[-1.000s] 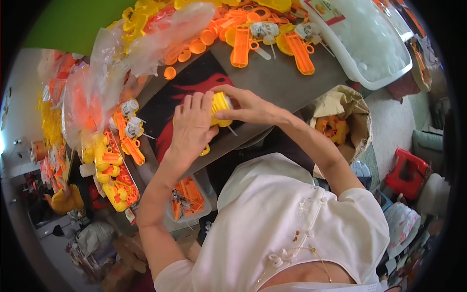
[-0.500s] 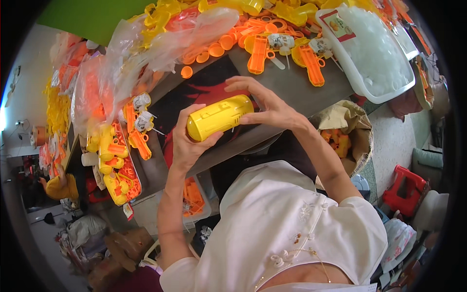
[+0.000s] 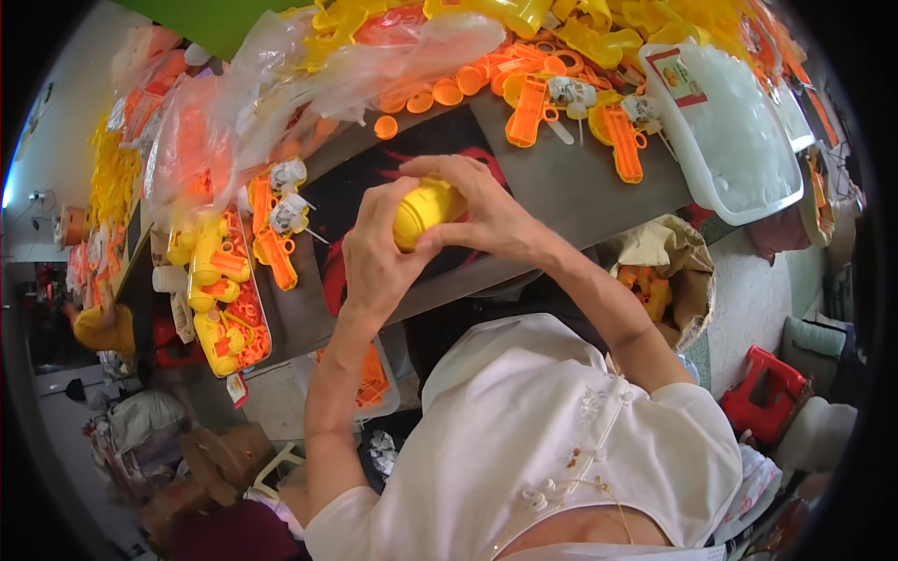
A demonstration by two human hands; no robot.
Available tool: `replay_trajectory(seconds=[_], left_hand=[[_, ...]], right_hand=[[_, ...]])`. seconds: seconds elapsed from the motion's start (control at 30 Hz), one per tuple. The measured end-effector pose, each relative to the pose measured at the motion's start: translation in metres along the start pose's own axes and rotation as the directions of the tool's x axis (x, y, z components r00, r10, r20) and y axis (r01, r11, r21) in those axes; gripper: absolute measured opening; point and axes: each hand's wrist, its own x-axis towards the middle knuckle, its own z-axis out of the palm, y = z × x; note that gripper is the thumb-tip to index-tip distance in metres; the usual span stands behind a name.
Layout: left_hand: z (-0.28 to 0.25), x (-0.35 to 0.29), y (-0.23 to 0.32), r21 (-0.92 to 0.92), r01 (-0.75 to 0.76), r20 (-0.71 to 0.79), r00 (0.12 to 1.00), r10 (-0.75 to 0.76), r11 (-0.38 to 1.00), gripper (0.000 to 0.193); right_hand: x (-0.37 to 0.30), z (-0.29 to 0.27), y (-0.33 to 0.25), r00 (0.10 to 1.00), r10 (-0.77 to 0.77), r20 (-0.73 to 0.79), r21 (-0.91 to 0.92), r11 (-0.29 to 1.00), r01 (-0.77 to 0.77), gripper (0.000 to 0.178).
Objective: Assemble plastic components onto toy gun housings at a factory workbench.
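Both my hands wrap round a yellow plastic cylinder-shaped housing (image 3: 426, 213), held above a dark mat with a red pattern (image 3: 351, 210). My left hand (image 3: 379, 245) grips its left end, the thumb along the near side. From the right, my right hand (image 3: 486, 210) closes over its other end, with fingers across the top. Much of the housing is hidden behind my fingers. Left of the mat, orange handle-shaped parts (image 3: 274, 254) with white mechanisms (image 3: 289, 213) lie on the dark table (image 3: 580, 192).
A tray of yellow and orange parts (image 3: 224, 304) stands at the left. Plastic bags (image 3: 271, 98), small orange cups (image 3: 447, 92) and yellow pieces line the back. A white tub of clear bags (image 3: 734, 140) is at the right, above a paper sack (image 3: 687, 271). A red stool (image 3: 765, 393) stands on the floor.
The housing has turned more end-on and is now more covered by my fingers. My right hand has moved left and closed onto it. The view has shifted slightly.
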Motion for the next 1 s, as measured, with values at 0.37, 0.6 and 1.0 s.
replay_trajectory(seconds=[0.37,0.6,1.0], left_hand=[[-0.042,0.008,-0.007,0.036,-0.12,0.126,0.985,0.114,0.992,0.077],[-0.043,0.019,-0.007,-0.544,0.3,0.178,0.954,-0.241,0.784,0.061],[-0.027,0.001,-0.039,-0.844,-0.024,-0.117,0.983,-0.141,0.536,0.087]], right_hand=[[-0.005,-0.031,-0.02,1.0,0.016,0.012,-0.139,0.99,-0.014,0.064],[-0.006,-0.034,-0.014,0.999,-0.035,-0.03,0.324,0.945,0.043,0.075],[-0.032,-0.009,-0.015,0.996,0.078,0.041,0.577,0.812,-0.087,0.048]])
